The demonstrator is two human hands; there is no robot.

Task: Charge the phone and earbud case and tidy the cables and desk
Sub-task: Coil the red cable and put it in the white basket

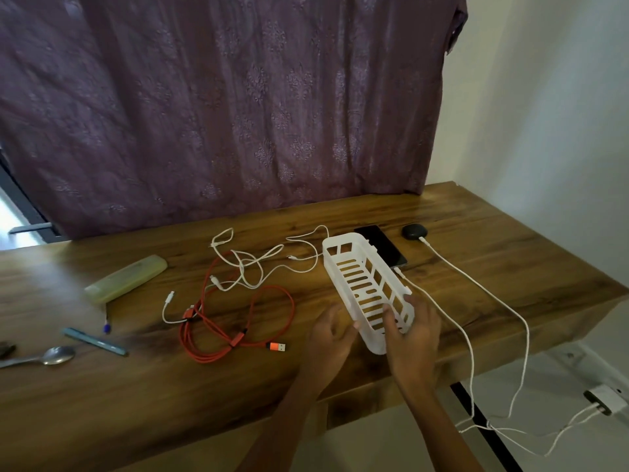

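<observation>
A white slotted plastic basket (pixel 360 277) lies on the wooden desk (pixel 459 233), tilted, with its near end held. My right hand (pixel 413 335) grips that near end, fingers inside it. My left hand (pixel 332 333) touches the basket's left side with spread fingers. Behind the basket lies a black phone (pixel 383 245) with a white cable (pixel 439 311) plugged in. A black earbud case (pixel 413 231) sits further right with another white cable (pixel 476 284) attached. Both cables drop off the desk edge to a white charger (pixel 606 400). Loose white cables (pixel 258 264) and a coiled orange cable (pixel 238 321) lie to the left.
At the desk's left lie a pale green case (pixel 126 279), a blue pen (pixel 95 341), a metal spoon (pixel 51 356) and a small blue-tipped pen (pixel 106 327). A purple curtain (pixel 238 97) hangs behind the desk. A white wall stands at the right.
</observation>
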